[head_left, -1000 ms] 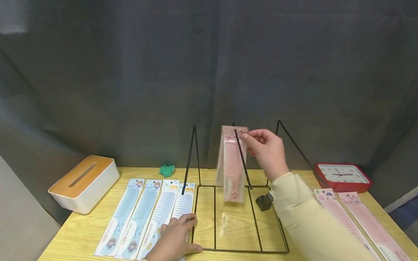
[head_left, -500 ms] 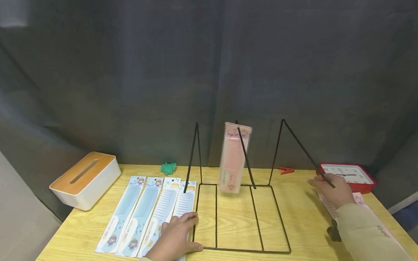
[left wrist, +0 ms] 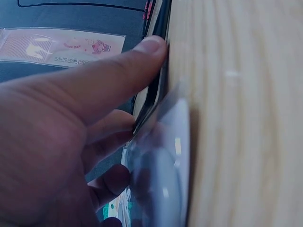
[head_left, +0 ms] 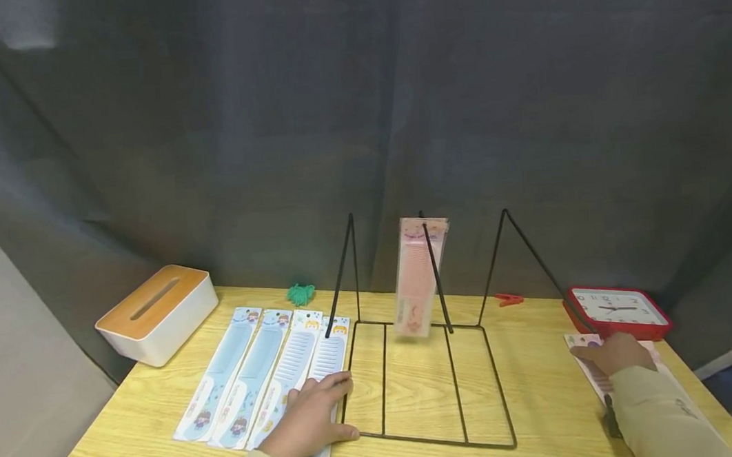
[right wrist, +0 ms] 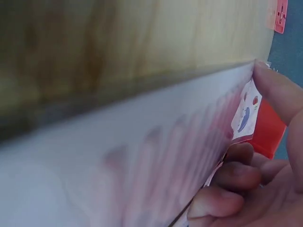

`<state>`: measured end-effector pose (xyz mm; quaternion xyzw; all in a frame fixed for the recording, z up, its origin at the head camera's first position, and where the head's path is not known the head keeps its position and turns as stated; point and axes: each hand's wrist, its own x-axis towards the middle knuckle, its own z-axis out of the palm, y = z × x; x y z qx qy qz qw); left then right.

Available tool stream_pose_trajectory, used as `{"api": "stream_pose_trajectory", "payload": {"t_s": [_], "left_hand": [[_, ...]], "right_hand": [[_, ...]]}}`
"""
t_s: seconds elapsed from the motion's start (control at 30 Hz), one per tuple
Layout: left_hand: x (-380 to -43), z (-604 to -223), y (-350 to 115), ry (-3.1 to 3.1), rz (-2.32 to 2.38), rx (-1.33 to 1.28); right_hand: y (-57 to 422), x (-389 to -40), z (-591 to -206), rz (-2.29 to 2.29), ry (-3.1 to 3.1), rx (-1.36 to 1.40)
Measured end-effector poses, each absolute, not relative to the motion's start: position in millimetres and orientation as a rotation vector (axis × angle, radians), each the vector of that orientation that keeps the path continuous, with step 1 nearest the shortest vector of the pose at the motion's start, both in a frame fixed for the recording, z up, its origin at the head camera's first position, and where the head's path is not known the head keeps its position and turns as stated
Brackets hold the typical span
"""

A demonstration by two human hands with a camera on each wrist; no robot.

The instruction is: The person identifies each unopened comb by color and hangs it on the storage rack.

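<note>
A black wire rack (head_left: 384,379) with three upright hooks stands on the wooden table. From its middle hook hang packaged pink combs (head_left: 413,274), one behind another. My left hand (head_left: 310,418) rests at the rack's front left corner, thumb by the wire and fingers spread over the nearest packaged blue comb (head_left: 328,355). At the far right my right hand (head_left: 618,355) grips a packaged pink comb (right wrist: 165,151), thumb tip at one edge and curled fingers at the other. A second pink package lies beside it, partly hidden by the hand and sleeve.
Several packaged blue combs (head_left: 224,374) lie side by side left of the rack. Behind them are a white tissue box (head_left: 178,318) with a wooden lid and a green yarn bundle (head_left: 300,294). A red clip (head_left: 509,299) and a red clock (head_left: 621,308) lie back right.
My right hand has let go of the hanging pink comb, moved right and down past the right hook, and reached the pink packages on the table. My left hand has stayed in place.
</note>
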<state>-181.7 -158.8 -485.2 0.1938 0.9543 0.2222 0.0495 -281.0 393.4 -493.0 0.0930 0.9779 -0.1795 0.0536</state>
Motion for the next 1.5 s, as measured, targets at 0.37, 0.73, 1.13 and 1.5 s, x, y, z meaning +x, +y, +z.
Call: {"api": "stream_pose_trajectory", "payload": {"t_s": [0.37, 0.73, 1.13, 1.5], "left_hand": [[-181.1, -481.5, -156.8, 2.893, 0.688, 0.599], [-179.6, -481.0, -158.8, 2.896, 0.707, 0.586], [-182.6, -481.9, -160.1, 2.885, 0.727, 0.585], [-181.4, -480.9, -158.4, 2.885, 0.743, 0.576]], "right_hand": [[373.1, -264.5, -470.1, -0.906, 3.048, 0.180], [213.5, -193.4, -391.4, -1.623, 2.840, -0.298], [134.5, -128.7, -328.3, -2.305, 2.531, -1.028], [129.1, -132.3, -322.2, -2.347, 2.506, -1.015]]}}
